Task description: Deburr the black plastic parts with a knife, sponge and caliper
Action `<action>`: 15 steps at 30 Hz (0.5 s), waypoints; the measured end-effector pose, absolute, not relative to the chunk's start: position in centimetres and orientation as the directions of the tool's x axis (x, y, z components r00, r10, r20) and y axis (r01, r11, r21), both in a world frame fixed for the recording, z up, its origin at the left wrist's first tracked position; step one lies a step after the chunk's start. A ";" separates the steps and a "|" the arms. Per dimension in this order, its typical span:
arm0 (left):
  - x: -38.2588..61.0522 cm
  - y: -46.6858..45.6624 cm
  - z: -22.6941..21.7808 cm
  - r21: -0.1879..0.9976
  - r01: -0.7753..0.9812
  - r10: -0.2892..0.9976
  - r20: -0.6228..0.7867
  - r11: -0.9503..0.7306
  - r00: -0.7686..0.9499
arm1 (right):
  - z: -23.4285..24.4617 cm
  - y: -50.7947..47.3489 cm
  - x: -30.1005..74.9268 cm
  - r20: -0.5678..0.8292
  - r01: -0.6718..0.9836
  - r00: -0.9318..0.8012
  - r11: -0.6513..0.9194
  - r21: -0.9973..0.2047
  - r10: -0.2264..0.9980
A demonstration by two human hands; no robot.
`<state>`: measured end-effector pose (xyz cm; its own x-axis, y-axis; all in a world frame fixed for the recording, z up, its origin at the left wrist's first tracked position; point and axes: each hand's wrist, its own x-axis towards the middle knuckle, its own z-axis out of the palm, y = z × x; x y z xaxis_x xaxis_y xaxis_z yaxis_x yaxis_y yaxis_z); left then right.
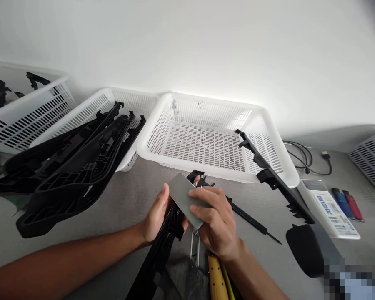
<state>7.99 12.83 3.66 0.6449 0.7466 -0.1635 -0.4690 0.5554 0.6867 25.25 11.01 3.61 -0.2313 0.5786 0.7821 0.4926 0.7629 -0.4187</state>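
Observation:
My left hand (156, 214) is closed around a long black plastic trim piece (158, 258) with clips and ribs, which slants up from the bottom of the view. In my right hand (218, 216) is a flat grey rectangular plate (181, 193), pinched with the fingers on its face. The plate lies over the upper part of the trim piece, beside my left thumb. It hides part of the trim, so I cannot tell whether the two touch along their whole length.
Black trim parts (90, 166) overhang a white basket (104, 96) on the left. Another trim piece (262, 164) leans on the middle basket (171, 156). A thin black tool (248, 216), yellow handle (217, 277), white power bank (329, 210), lighters (343, 203) and cable (318, 171) lie rightward.

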 end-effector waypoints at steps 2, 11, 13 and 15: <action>7.9 12.9 3.5 0.702 -0.450 0.737 -0.158 0.551 0.657 | 3.5 11.0 25.4 0.794 0.512 -0.174 0.742 -0.432 0.582; 8.1 12.9 3.7 0.760 -0.427 0.769 -0.146 0.490 0.623 | 3.3 11.2 26.0 0.722 0.358 0.062 0.660 -0.661 0.689; 8.2 12.8 4.0 0.786 -0.407 0.777 -0.143 0.465 0.613 | 3.0 11.0 25.9 0.687 0.309 0.143 0.628 -0.715 0.712; 8.3 12.7 4.2 0.792 -0.393 0.774 -0.152 0.468 0.615 | 3.0 10.7 26.0 0.667 0.294 0.165 0.610 -0.736 0.726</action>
<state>8.26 12.70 4.15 0.6149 0.7737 -0.1525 -0.3926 0.4680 0.7917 26.01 10.72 2.95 0.1646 0.7263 0.6674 0.2942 0.6097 -0.7361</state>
